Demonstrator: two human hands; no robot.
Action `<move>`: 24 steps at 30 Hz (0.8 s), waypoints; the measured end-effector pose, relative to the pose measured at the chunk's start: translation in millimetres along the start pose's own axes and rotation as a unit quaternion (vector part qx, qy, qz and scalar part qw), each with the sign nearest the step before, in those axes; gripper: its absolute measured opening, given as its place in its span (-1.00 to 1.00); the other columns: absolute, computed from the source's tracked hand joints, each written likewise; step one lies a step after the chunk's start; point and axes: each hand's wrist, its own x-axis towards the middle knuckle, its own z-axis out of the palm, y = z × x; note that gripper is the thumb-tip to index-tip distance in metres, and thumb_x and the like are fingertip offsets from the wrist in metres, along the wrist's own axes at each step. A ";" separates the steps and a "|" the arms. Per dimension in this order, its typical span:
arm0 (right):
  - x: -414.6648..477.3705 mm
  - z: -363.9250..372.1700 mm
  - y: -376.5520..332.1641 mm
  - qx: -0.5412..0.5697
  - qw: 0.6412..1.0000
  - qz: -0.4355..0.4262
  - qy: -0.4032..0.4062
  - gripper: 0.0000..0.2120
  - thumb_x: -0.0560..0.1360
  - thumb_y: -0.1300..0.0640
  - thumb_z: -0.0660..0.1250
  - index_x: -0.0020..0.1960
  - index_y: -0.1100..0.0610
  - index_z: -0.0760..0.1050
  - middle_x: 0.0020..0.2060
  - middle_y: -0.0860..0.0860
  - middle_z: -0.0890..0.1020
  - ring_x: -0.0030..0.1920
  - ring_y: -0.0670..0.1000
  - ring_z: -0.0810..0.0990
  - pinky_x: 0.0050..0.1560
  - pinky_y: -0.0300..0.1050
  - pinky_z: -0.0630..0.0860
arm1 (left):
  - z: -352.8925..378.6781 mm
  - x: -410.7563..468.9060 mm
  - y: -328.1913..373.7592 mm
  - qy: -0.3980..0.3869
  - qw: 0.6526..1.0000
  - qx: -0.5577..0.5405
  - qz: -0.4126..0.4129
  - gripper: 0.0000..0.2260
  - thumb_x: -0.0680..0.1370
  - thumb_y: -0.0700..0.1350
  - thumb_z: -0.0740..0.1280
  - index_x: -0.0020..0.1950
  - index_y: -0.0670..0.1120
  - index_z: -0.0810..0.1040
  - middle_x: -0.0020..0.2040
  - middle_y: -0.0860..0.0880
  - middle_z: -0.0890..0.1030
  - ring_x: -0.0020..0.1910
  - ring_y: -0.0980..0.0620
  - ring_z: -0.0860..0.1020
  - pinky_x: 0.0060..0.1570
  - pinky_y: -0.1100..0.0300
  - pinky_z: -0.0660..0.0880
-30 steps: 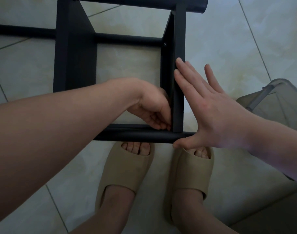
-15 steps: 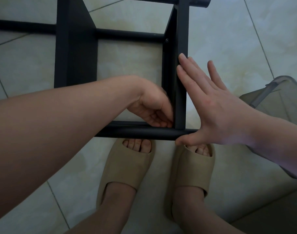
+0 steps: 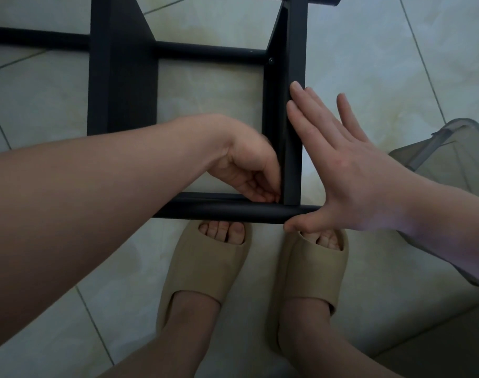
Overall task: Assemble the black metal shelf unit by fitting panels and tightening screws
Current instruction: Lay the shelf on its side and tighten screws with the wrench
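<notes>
The black metal shelf unit lies on the tile floor. Its right panel meets the near tube at a corner. My left hand reaches inside the frame to that inner corner. Its curled fingertips pinch a small fastener at the joint, mostly hidden by the fingers. My right hand lies flat with straight fingers against the outer face of the right panel, thumb against the end of the near tube. A fitted screw shows at the far corner. The wider left panel stands to the left.
My feet in beige slippers stand just in front of the near tube. A grey translucent bin sits on the floor at the right, behind my right forearm. A far crossbar spans the frame.
Both hands stay at the same corner. My left fingertips have shifted slightly at the joint, and the view has drifted a little.
</notes>
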 end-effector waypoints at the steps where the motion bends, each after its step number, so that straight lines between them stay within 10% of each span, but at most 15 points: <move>1: -0.1 -0.2 -0.1 0.000 1.000 0.000 -0.001 0.33 0.24 -0.56 0.20 0.63 0.32 -0.16 0.63 0.20 -0.19 0.63 0.13 -0.22 0.60 0.17 -0.27 | 0.0 -0.4 -0.2 -0.003 1.000 -0.005 0.001 -0.86 0.57 -0.38 0.27 0.02 -0.24 0.60 -0.09 -0.16 0.62 -0.17 0.02 0.61 0.03 0.20 0.58; 24: -0.3 -1.5 0.2 -0.002 1.000 0.000 -0.005 0.33 0.24 -0.57 0.18 0.63 0.32 -0.18 0.63 0.20 -0.20 0.63 0.13 -0.23 0.60 0.17 -0.28 | -3.0 3.3 5.3 -0.012 0.998 0.055 -0.003 -0.86 0.56 -0.33 0.31 -0.12 -0.17 0.62 -0.26 -0.06 0.63 -0.29 0.09 0.58 -0.19 0.27 0.57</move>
